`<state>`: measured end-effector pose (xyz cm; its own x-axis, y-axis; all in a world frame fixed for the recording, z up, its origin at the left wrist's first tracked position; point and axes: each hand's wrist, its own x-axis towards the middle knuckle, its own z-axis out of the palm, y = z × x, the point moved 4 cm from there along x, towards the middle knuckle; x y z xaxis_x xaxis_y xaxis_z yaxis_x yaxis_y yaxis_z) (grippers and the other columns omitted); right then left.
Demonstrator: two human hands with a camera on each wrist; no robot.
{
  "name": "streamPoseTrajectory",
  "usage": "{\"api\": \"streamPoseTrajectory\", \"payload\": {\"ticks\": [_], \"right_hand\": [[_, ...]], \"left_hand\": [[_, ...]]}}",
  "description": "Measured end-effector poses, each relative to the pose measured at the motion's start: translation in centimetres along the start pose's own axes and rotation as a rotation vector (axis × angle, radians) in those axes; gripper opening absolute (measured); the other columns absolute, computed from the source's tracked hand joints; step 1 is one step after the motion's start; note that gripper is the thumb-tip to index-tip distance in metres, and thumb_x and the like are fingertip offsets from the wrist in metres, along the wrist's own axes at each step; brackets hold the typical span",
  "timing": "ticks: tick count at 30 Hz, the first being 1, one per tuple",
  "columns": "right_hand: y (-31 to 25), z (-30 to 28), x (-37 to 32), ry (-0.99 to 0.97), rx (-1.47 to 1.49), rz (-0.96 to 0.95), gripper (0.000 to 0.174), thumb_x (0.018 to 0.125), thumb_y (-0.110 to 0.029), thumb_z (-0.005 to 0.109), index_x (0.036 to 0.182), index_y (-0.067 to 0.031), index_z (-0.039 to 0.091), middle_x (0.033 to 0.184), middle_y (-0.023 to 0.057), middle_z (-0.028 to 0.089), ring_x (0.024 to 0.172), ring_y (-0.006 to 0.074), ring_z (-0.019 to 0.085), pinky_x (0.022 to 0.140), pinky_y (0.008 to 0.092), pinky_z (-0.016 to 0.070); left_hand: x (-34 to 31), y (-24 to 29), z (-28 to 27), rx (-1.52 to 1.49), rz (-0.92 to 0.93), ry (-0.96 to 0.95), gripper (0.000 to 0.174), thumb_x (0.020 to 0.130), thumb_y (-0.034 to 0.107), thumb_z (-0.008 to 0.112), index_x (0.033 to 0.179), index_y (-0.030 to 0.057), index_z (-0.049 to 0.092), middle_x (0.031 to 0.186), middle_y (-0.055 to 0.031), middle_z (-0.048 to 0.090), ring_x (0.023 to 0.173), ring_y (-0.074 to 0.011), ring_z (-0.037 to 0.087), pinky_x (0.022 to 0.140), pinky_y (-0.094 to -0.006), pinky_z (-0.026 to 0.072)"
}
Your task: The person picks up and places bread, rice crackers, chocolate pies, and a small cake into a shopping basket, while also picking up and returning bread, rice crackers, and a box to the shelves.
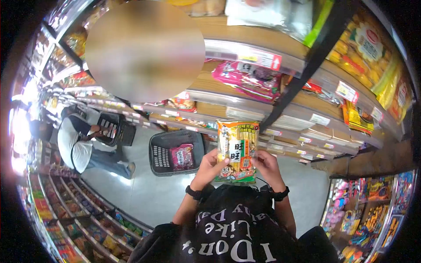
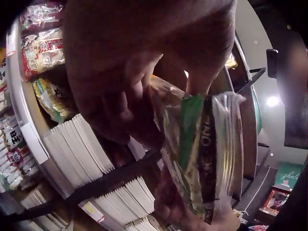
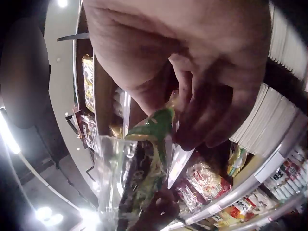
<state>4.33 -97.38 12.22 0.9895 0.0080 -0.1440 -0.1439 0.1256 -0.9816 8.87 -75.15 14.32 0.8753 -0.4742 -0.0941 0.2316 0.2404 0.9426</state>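
A yellow, orange and green snack bag (image 1: 237, 136) with a cartoon face is held upright in front of the chest between both hands. The left hand (image 1: 209, 170) grips its left edge, thumb on the printed front. Opposite it, the right hand (image 1: 269, 170) grips the right edge, also with the thumb in front. In the left wrist view the clear crimped seal of the bag (image 2: 226, 144) shows, with left fingers (image 2: 118, 103) curled behind it. The right wrist view shows its green and dark end, the bag (image 3: 137, 163) lying between the hands.
A dark shopping basket (image 1: 154, 164) with a magenta packet (image 1: 182, 157) sits on the floor at left. Ahead, shelves (image 1: 206, 94) carry bagged snacks, including a pink bag (image 1: 250, 79). Another person (image 1: 81, 142) with a basket stands further left. More stocked shelves (image 1: 83, 206) line the rear left.
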Motion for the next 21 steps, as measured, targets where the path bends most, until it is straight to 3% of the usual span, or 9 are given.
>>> {"api": "streamPoseTrajectory", "payload": {"ticks": [6, 8, 13, 16, 21], "right_hand": [[-2.1, 4.2, 1.5, 0.092, -0.072, -0.048, 0.020, 0.094, -0.012, 0.068, 0.107, 0.0019, 0.063, 0.092, -0.0012, 0.064, 0.084, 0.0046, 0.057, 0.073, 0.0220, 0.0466], [-2.9, 6.2, 2.3, 0.143, -0.039, -0.091, 0.020, 0.093, -0.009, 0.068, 0.109, 0.0026, 0.063, 0.096, 0.0013, 0.067, 0.086, 0.0058, 0.059, 0.075, 0.0223, 0.0481], [-2.1, 11.2, 5.2, 0.229, 0.011, -0.091, 0.023, 0.093, -0.008, 0.068, 0.111, 0.0050, 0.061, 0.100, 0.0048, 0.068, 0.087, 0.0074, 0.061, 0.076, 0.0228, 0.0492], [-1.6, 14.5, 7.4, 0.173, -0.001, -0.101, 0.025, 0.093, -0.007, 0.068, 0.113, 0.0054, 0.060, 0.102, 0.0053, 0.068, 0.089, 0.0080, 0.061, 0.078, 0.0230, 0.0498], [-1.4, 19.7, 10.3, 0.189, 0.035, -0.075, 0.029, 0.093, -0.007, 0.069, 0.117, 0.0049, 0.059, 0.104, 0.0053, 0.068, 0.093, 0.0087, 0.062, 0.081, 0.0231, 0.0498]], "left_hand": [[-0.6, 0.6, -5.2, -0.073, 0.013, 0.003, 0.037, 0.097, 0.004, 0.061, 0.131, -0.0022, 0.049, 0.118, -0.0071, 0.067, 0.101, -0.0084, 0.062, 0.084, -0.0243, 0.0497], [-0.2, 2.4, -6.8, -0.087, 0.025, -0.040, 0.041, 0.098, 0.003, 0.058, 0.136, -0.0014, 0.046, 0.121, -0.0105, 0.067, 0.105, -0.0101, 0.062, 0.089, -0.0252, 0.0487], [1.1, 5.1, -12.2, -0.055, 0.109, -0.079, 0.040, 0.098, 0.001, 0.057, 0.136, -0.0015, 0.045, 0.121, -0.0082, 0.067, 0.105, -0.0089, 0.061, 0.086, -0.0234, 0.0483], [1.0, 6.4, -16.2, 0.050, 0.096, -0.096, 0.040, 0.098, 0.000, 0.057, 0.136, -0.0013, 0.045, 0.120, -0.0069, 0.067, 0.104, -0.0075, 0.059, 0.083, -0.0222, 0.0471], [1.2, 8.2, -21.5, -0.007, 0.126, -0.053, 0.043, 0.097, 0.000, 0.058, 0.138, -0.0042, 0.044, 0.117, -0.0056, 0.066, 0.103, -0.0077, 0.060, 0.086, -0.0233, 0.0478]]}}
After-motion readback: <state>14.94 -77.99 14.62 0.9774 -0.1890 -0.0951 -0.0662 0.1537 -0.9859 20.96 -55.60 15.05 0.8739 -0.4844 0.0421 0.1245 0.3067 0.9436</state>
